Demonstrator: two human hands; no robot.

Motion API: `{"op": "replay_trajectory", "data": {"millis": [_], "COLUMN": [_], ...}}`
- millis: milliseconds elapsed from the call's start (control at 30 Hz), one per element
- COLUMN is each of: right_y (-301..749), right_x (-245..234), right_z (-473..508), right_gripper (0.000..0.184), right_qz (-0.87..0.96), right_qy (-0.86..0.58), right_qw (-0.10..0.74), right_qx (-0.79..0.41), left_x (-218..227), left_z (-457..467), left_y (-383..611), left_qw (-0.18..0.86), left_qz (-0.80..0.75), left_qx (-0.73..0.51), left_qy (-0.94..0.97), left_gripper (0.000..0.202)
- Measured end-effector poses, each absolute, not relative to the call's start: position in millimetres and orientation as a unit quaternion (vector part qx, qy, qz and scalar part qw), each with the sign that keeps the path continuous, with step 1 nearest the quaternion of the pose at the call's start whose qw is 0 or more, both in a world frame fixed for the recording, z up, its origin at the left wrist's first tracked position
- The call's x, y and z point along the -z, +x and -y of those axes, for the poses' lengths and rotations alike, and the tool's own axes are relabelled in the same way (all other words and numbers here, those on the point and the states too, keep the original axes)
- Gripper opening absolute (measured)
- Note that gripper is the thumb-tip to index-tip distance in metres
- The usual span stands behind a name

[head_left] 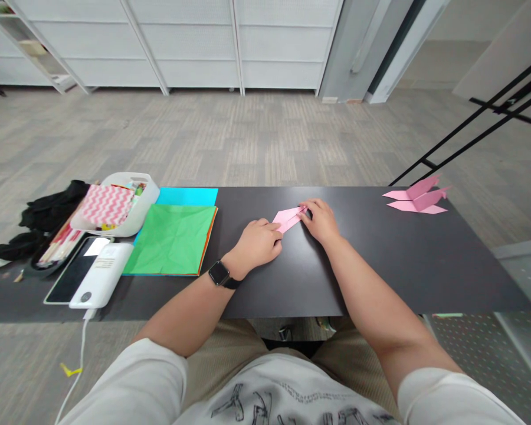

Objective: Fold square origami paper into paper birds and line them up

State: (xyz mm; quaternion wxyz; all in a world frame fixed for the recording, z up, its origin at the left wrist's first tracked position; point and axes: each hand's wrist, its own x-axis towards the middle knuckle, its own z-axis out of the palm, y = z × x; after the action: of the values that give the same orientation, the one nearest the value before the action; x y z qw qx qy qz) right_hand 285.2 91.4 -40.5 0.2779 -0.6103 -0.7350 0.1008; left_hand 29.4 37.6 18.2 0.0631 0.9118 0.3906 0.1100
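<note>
A folded piece of pink paper (pixel 287 219), narrow and pointed, lies on the dark table between my two hands. My left hand (pixel 259 243), with a black watch on its wrist, is closed on the paper's near left end, fingers curled over it. At the far right tip, my right hand (pixel 321 220) pinches the paper between thumb and fingers. Part of each end is hidden beneath the fingers. Off to the right stand folded pink paper birds (pixel 420 198), close together.
Green paper sheets (pixel 174 239) lie stacked over a blue sheet (pixel 188 196) left of my hands. Farther left are a white plastic basket (pixel 146 203), a white power bank (pixel 101 276) with a cable, a tablet-like device (pixel 68 283) and black cloth (pixel 53 206). The dark table (pixel 380 265) is narrow.
</note>
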Motion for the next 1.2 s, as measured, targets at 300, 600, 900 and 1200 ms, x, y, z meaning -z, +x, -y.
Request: {"op": "replay_trajectory", "data": {"millis": [300,600,900,1200], "right_y": [285,285,267,273], "right_x": [42,42,31,29], "right_z": [-92,-88,-74,-76], "right_gripper": [0.034,0.045,0.031,0.02], "right_qz": [0.731,0.702,0.793,0.802], "right_qy": [-0.609,-0.611,-0.544,-0.528], "right_qw": [0.289,0.361,0.25,0.247], "right_qx": [-0.109,-0.063,-0.112,-0.133], "left_x": [-17,-5,3,6], "left_z": [-40,-42,-43,-53], "left_y": [26,27,33,29], "left_qw": [0.08,0.085,0.166,0.208], "left_qz": [-0.402,-0.423,-0.398,-0.351], "left_qx": [-0.106,-0.116,-0.17,-0.263], "left_qy": [0.906,0.894,0.886,0.874], "left_gripper": [0.024,0.036,0.039,0.032]}}
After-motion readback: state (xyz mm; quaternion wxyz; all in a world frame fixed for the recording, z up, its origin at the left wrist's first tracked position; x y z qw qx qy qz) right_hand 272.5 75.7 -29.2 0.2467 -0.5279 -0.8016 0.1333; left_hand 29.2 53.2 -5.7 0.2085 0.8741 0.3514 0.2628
